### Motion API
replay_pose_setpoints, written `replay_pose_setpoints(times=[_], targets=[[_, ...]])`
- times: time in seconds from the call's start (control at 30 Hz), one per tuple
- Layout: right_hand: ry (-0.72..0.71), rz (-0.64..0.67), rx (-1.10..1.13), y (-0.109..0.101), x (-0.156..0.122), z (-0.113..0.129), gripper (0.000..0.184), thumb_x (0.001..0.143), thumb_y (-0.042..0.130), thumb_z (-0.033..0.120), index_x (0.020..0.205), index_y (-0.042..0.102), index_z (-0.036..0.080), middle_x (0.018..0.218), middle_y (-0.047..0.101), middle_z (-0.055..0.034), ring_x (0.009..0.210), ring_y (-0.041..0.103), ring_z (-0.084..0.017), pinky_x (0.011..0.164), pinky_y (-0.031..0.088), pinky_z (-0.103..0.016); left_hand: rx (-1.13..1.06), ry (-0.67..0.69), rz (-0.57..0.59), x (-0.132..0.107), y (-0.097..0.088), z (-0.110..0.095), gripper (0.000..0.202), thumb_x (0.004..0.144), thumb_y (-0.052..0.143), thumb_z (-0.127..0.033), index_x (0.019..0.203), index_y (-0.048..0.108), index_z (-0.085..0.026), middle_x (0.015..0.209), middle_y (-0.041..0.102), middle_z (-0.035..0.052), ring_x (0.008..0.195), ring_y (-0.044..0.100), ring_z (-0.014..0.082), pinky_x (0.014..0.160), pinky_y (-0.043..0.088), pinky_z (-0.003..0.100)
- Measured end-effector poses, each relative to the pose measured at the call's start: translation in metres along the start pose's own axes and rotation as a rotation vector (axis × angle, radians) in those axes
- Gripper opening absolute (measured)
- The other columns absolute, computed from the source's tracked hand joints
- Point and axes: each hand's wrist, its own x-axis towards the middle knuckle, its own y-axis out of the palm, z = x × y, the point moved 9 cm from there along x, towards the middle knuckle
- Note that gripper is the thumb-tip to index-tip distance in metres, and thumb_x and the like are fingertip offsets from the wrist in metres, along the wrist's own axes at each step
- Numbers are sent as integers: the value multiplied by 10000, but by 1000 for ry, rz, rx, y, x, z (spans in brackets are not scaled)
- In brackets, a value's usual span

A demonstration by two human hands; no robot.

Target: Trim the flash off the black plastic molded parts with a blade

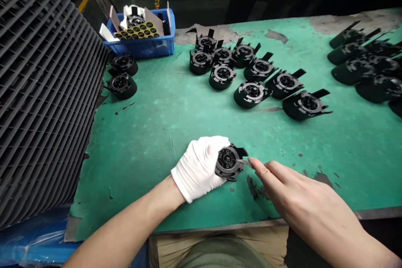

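Note:
My left hand [201, 167] wears a white glove and is closed around a round black plastic housing [228, 162]. The housing is tilted so its ringed inner face, with small screw bosses, points up toward me, and a dark tab sticks out on its far right. My bare right hand [292, 192] pinches a thin, pointed metal tool [246, 162]. Its tip reaches over the right side of the housing's face; whether it touches cannot be made out. The tool's rear part is hidden by my fingers.
Several similar black housings [222, 76] stand in a group on the green mat [157, 121]. More housings [351, 69] are at the far right, and two [122, 86] at the left. A blue bin [144, 48] holds parts and a yellow sticker sheet [136, 31]. Stacked grey grids [47, 92] rise on the left.

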Motion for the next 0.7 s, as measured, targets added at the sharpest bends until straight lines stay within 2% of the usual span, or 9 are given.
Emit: replay_pose_setpoints(times=[0.1, 0.2, 0.27, 0.33, 0.4, 0.5, 0.6, 0.7], targets=[[-37, 10, -21, -5, 5, 7, 857, 854, 533, -134, 1680, 606, 83, 988, 746, -20, 691, 653, -200, 643, 548, -330, 9, 45, -65, -3, -2, -2, 746, 1199, 855, -684, 1729, 643, -204, 1619, 874, 228, 1412, 912, 426, 1177, 797, 592], [-77, 19, -4, -8, 7, 7, 822, 868, 521, -148, 1645, 623, 99, 982, 756, -23, 732, 695, -206, 606, 514, -335, 3, 33, -61, -1, -3, -3, 714, 1200, 859, -671, 1711, 659, -214, 1601, 880, 214, 1415, 913, 417, 1183, 797, 574], [-99, 24, 21, -10, 8, 3, 806, 889, 503, -155, 1639, 634, 108, 999, 774, -29, 751, 720, -202, 591, 496, -339, -6, 4, -33, 2, -3, -2, 636, 1198, 862, -670, 1638, 713, -235, 1557, 894, 195, 1379, 921, 412, 1167, 800, 566], [-135, 38, 50, -9, 9, -1, 766, 925, 498, -152, 1633, 650, 98, 1036, 797, -42, 783, 753, -196, 617, 525, -333, -9, -2, -25, 4, -4, -3, 589, 1204, 854, -674, 1581, 744, -235, 1518, 901, 192, 1333, 928, 408, 1145, 801, 560], [-182, 64, 79, -4, 10, -4, 730, 957, 502, -140, 1631, 669, 84, 1046, 800, -42, 782, 761, -188, 635, 538, -331, -4, 16, -45, 4, -6, -5, 624, 1208, 850, -684, 1608, 732, -219, 1523, 897, 203, 1326, 927, 408, 1141, 800, 558], [-227, 88, 128, 8, 11, -10, 666, 1018, 509, -109, 1616, 715, 97, 992, 764, -20, 696, 701, -167, 601, 482, -335, 8, 35, -78, 0, -6, -5, 698, 1202, 862, -698, 1671, 698, -208, 1541, 892, 209, 1336, 925, 410, 1140, 799, 562], [-211, 31, 197, 14, 13, -23, 572, 1129, 478, -56, 1575, 764, 161, 947, 737, -7, 694, 699, -160, 600, 441, -324, 16, 14, -93, -3, -3, 1, 719, 1175, 901, -699, 1678, 702, -226, 1543, 891, 201, 1366, 917, 411, 1148, 796, 565], [-104, -52, 255, 12, 9, -42, 449, 1254, 511, 89, 1586, 777, 233, 988, 786, -14, 721, 735, -163, 619, 486, -300, 49, -16, -101, -4, -2, 7, 874, 1034, 1012, -834, 1595, 759, -213, 1464, 896, 204, 1296, 919, 430, 1092, 808, 583]])
